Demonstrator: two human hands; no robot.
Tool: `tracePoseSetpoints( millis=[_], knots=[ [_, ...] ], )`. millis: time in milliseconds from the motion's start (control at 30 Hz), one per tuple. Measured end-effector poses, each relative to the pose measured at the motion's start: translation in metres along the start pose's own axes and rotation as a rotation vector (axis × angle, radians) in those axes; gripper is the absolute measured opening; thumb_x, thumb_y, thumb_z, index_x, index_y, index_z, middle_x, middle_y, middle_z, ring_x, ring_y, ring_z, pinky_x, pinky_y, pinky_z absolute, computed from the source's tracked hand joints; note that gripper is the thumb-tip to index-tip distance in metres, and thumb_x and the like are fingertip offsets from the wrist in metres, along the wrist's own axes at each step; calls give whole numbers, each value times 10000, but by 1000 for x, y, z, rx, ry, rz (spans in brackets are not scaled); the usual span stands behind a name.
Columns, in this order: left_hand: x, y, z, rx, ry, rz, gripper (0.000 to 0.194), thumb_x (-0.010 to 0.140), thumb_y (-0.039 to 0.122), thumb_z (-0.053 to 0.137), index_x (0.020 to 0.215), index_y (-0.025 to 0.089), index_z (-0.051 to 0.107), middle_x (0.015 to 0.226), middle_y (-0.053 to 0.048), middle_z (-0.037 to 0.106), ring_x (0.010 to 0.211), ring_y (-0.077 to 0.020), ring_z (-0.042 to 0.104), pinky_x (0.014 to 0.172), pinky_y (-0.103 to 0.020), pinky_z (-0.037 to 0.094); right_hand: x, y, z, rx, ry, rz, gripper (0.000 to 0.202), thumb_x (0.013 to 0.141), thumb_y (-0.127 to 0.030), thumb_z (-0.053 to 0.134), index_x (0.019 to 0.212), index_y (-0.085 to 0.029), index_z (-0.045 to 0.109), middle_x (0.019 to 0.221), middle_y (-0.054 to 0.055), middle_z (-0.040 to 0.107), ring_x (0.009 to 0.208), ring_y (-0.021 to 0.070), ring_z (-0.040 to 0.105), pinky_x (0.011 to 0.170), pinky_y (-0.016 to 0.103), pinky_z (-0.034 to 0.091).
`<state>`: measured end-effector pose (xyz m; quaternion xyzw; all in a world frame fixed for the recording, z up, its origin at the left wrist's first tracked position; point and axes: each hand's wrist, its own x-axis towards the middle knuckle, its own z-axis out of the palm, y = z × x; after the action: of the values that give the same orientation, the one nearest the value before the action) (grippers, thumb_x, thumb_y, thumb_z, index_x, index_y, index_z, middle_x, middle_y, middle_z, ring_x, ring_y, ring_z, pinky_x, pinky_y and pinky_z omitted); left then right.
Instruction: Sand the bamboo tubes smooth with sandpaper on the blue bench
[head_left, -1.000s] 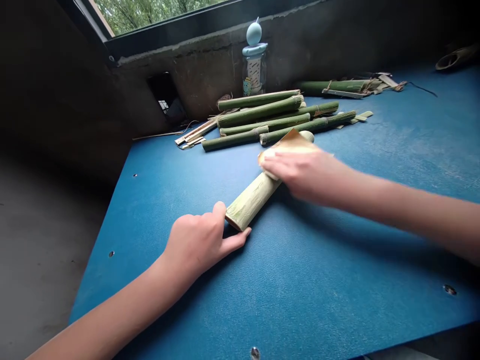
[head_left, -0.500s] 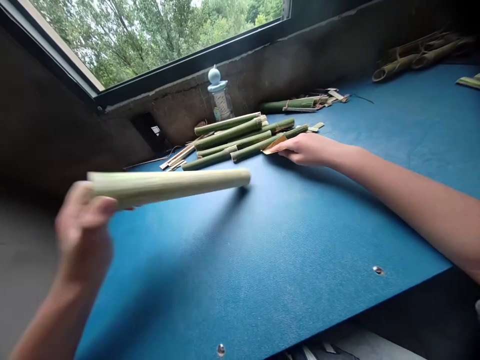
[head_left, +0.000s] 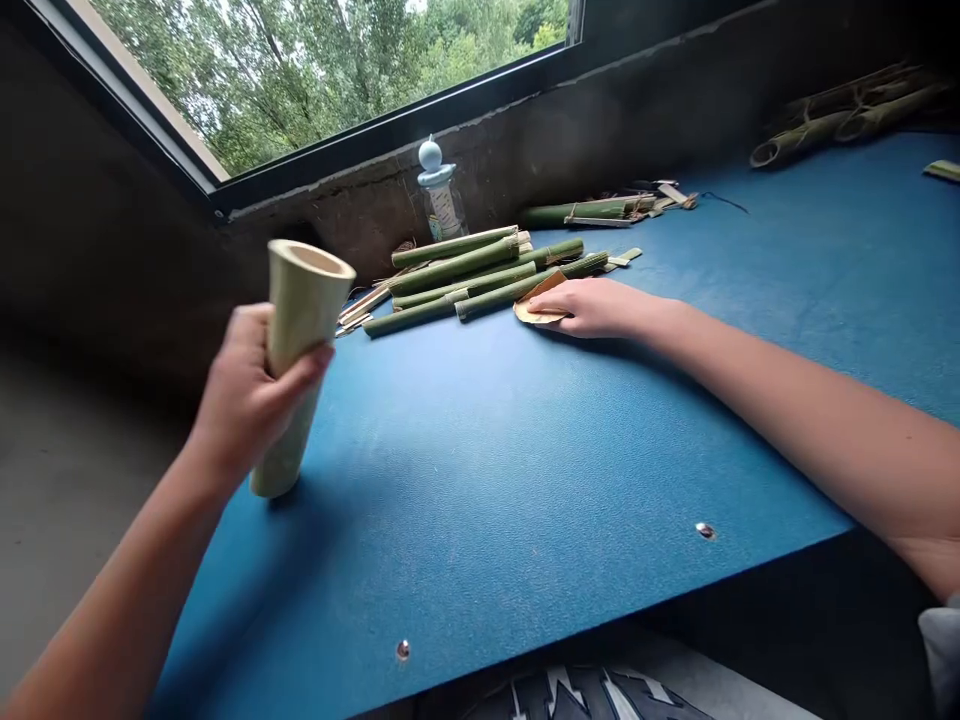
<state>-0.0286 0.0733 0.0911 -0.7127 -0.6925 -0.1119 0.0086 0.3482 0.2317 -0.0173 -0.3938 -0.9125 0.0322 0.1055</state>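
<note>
A thick, pale green bamboo tube (head_left: pixel 300 310) stands nearly upright at the left side of the blue table (head_left: pixel 525 450), its open hollow end facing up. My left hand (head_left: pixel 251 385) is wrapped round its middle, thumb across the front. The tube's lower end is at the table surface; whether it touches cannot be made out. Farther back, my right hand (head_left: pixel 589 307) pinches a folded tan sheet (head_left: pixel 541 313), which lies low against the table beside several thin green bamboo pieces (head_left: pixel 495 296).
Behind the bamboo pieces, a clear jar with a pale blue lid (head_left: pixel 437 180) stands by the wall. A tied green bundle (head_left: pixel 585 212) lies to its right. More bamboo tubes (head_left: pixel 802 138) rest at the back right. The table's front edge crosses below, with two metal screws.
The bamboo tube has swung from lying level to nearly upright, and my left hand has moved up and right with it. My right hand has shifted slightly with the tan sheet, now flatter.
</note>
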Motion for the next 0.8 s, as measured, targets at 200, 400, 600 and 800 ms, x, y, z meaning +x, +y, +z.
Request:
tracePoseSetpoints(
  millis=[200,400,600,800],
  knots=[
    [-24,-21,31,182,-253,13,547,889,619,436,1264,229,514,1075,-62,676,903,-264,642,719,-324,456,3,-1,3,22,3,16,448,956,-389,418,1330,-252,624,1317,77,653,1140,286,623,852,363,484],
    [-67,-87,19,285,-272,-23,445,904,597,422,1178,278,569,1018,-33,699,862,-273,654,729,-346,467,3,2,9,42,57,3,428,957,-364,435,1320,-252,632,1290,69,668,1152,275,614,887,370,492],
    [-103,-99,14,455,-202,-69,357,876,593,427,957,272,561,823,-28,675,709,-284,631,592,-346,426,10,0,21,70,160,-118,423,926,-237,452,1302,-212,643,1275,67,679,1224,274,575,1027,441,461],
    [-85,-28,29,357,-377,78,407,905,617,352,800,235,443,710,-2,583,579,-180,559,520,-281,315,13,-21,23,203,216,-81,433,965,-284,413,1335,-181,614,1342,82,639,1265,268,567,1075,436,444]
  ],
)
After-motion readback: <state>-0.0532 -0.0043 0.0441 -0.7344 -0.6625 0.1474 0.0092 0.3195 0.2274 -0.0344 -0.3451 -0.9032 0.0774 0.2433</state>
